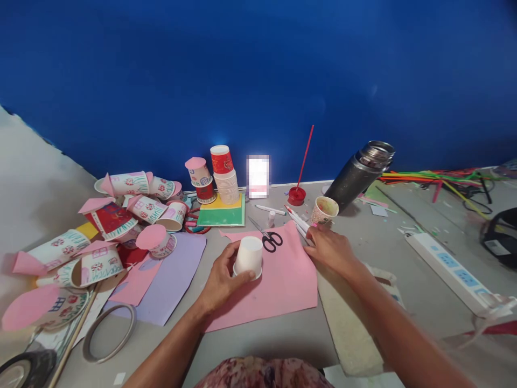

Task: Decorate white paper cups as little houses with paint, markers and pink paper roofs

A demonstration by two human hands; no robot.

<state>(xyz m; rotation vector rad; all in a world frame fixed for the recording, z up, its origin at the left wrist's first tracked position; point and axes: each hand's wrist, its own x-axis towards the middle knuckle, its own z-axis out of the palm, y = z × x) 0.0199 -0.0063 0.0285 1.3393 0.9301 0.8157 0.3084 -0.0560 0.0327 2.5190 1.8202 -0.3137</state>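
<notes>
I see my left hand (221,280) clasping the upturned white paper cup (249,257), light and crushable, by its side on pink paper (278,280), while my right hand (329,249), at three o'clock, pinches markers (298,221).

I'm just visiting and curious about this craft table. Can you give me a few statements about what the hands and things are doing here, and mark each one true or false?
1. The left hand holds a white paper cup upside down on the pink paper sheet. True.
2. The right hand grips the scissors. False: the scissors lie alone on the pink sheet; the right hand touches the markers.
3. The metal flask stands upright. False: it is tilted.
4. A stack of paper cups stands by the blue wall. True.
5. A power strip lies to the person's right. True.
</notes>
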